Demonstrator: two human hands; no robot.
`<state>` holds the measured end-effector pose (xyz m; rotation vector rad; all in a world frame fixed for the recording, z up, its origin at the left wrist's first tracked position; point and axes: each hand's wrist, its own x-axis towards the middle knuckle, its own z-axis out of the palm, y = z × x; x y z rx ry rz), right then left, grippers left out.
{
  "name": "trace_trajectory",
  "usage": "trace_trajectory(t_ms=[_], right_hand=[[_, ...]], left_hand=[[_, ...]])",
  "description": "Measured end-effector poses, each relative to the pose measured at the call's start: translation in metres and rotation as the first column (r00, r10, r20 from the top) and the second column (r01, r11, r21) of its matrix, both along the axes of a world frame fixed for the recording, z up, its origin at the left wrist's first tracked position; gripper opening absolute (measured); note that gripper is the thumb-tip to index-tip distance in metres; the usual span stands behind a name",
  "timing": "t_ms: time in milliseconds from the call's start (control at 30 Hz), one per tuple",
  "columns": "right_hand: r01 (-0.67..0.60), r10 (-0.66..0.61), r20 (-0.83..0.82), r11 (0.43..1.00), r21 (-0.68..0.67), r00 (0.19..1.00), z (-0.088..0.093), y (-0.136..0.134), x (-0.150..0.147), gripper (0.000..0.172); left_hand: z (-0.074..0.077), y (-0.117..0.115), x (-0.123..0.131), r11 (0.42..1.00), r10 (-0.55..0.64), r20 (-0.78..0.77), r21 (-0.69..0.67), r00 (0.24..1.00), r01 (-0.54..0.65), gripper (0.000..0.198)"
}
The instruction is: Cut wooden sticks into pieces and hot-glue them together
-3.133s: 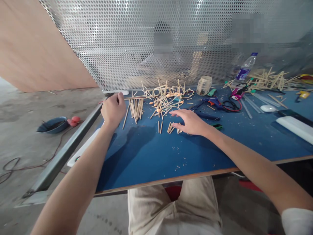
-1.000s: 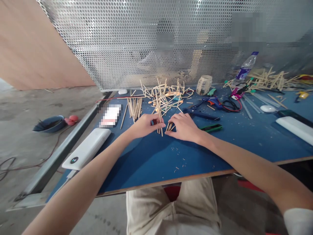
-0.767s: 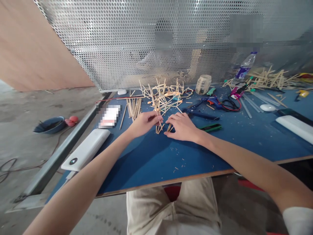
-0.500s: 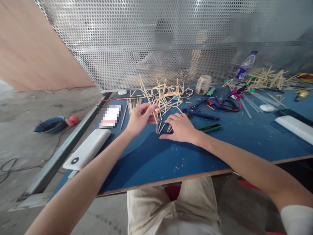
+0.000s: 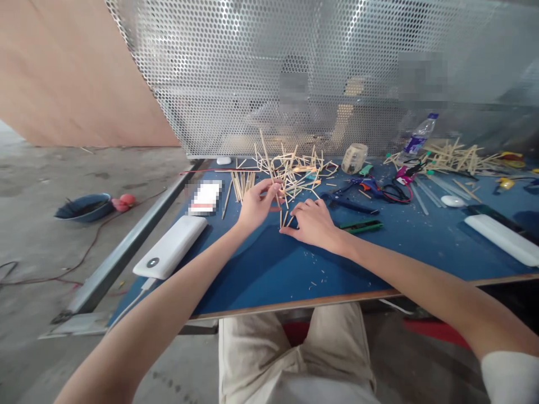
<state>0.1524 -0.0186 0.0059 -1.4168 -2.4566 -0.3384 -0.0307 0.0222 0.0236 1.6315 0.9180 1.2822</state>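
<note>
My left hand (image 5: 260,205) is closed, pinching a long thin wooden stick (image 5: 264,147) that slants up past the fingertips. Just right of it, my right hand (image 5: 314,221) is arched low over the blue table, thumb stretched away from the fingers. Short wooden sticks (image 5: 286,219) stand between the two hands, their lower ends close to the right thumb. Behind the hands lies a tangled framework of joined sticks (image 5: 301,165) with orange and teal bits on it. A row of loose sticks (image 5: 242,185) lies left of that.
Right of my hands are a green utility knife (image 5: 362,226), dark blue cutters (image 5: 351,203), a blue glue gun (image 5: 370,186) and a jar (image 5: 354,159). A bottle (image 5: 416,140) stands by the perforated metal panel (image 5: 236,84). A white power bank (image 5: 170,247) lies at left.
The view has shifted, so the table sits a little further right. My right thumb has come closer to the lower ends of the short sticks. My left hand keeps its pinch.
</note>
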Motion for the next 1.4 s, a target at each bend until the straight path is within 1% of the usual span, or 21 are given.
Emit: trace_trajectory(t_ms=[133,200,300,367,467,567,700,767,833,867,900,967,1000,1067,1133,1233,1333,1400], right_hand=[[-0.034,0.034,-0.016,0.999,-0.028,0.999,-0.003,0.005,0.007,0.067],[-0.072,0.071,-0.034,0.997,-0.024,0.997,-0.002,0.008,0.013,0.067],[-0.159,0.164,-0.084,0.985,0.064,0.983,0.006,0.013,0.024,0.067],[-0.213,0.231,-0.123,0.966,0.147,0.965,0.015,0.017,0.032,0.066],[-0.281,0.313,-0.133,0.935,0.216,0.940,0.028,0.023,0.042,0.063],[-0.318,0.345,-0.096,0.922,0.219,0.934,0.034,0.027,0.047,0.062],[-0.354,0.375,-0.089,0.917,0.185,0.923,0.033,0.025,0.045,0.063],[-0.377,0.402,-0.154,0.911,0.170,0.903,0.032,0.024,0.043,0.068],[-0.382,0.410,-0.308,0.912,0.151,0.858,0.032,0.024,0.042,0.075],[-0.377,0.397,-0.410,0.917,0.132,0.821,0.031,0.025,0.041,0.074],[-0.372,0.370,-0.512,0.922,0.102,0.775,0.031,0.027,0.041,0.068],[-0.370,0.283,-0.666,0.929,0.011,0.690,0.031,0.032,0.041,0.049],[-0.373,0.239,-0.710,0.927,-0.037,0.663,0.031,0.034,0.041,0.040],[-0.399,0.194,-0.738,0.910,-0.110,0.646,0.031,0.037,0.040,0.029],[-0.435,0.207,-0.730,0.890,-0.136,0.652,0.030,0.038,0.038,0.023],[-0.459,0.243,-0.725,0.881,-0.112,0.645,0.027,0.036,0.037,0.018],[-0.444,0.259,-0.749,0.894,-0.053,0.609,0.023,0.034,0.035,0.016],[-0.442,0.256,-0.773,0.896,-0.035,0.580,0.021,0.034,0.034,0.017]], left_hand=[[-0.002,0.003,-0.001,0.999,-0.028,0.053,-0.026,0.998,0.030,0.034],[-0.005,0.006,-0.002,0.997,-0.057,0.065,-0.050,0.996,0.060,0.031],[-0.009,0.009,-0.003,0.985,-0.119,0.045,-0.123,0.992,0.124,0.023],[-0.011,0.009,-0.003,0.967,-0.156,0.052,-0.196,0.986,0.163,0.024],[-0.011,0.004,0.001,0.925,-0.208,0.135,-0.295,0.969,0.239,0.028],[-0.007,-0.003,0.007,0.902,-0.256,0.188,-0.306,0.948,0.304,0.024],[-0.003,-0.010,0.011,0.893,-0.297,0.163,-0.301,0.941,0.335,0.023],[-0.003,-0.011,0.012,0.884,-0.292,0.164,-0.329,0.942,0.332,0.027],[-0.003,-0.012,0.011,0.882,-0.283,0.165,-0.342,0.945,0.324,0.032],[-0.003,-0.012,0.011,0.884,-0.283,0.156,-0.341,0.946,0.321,0.034],[-0.003,-0.012,0.011,0.885,-0.289,0.139,-0.337,0.947,0.320,0.035],[-0.004,-0.013,0.012,0.888,-0.309,0.084,-0.331,0.947,0.319,0.033],[-0.005,-0.013,0.013,0.889,-0.317,0.055,-0.330,0.947,0.317,0.031],[-0.008,-0.013,0.014,0.896,-0.319,0.007,-0.323,0.948,0.304,0.029],[-0.011,-0.012,0.015,0.909,-0.307,-0.036,-0.308,0.951,0.282,0.029],[-0.017,-0.011,0.016,0.926,-0.290,-0.079,-0.276,0.954,0.259,0.030],[-0.020,-0.010,0.017,0.933,-0.290,-0.083,-0.247,0.953,0.262,0.031],[-0.020,-0.010,0.018,0.936,-0.286,-0.062,-0.234,0.956,0.264,0.032]])
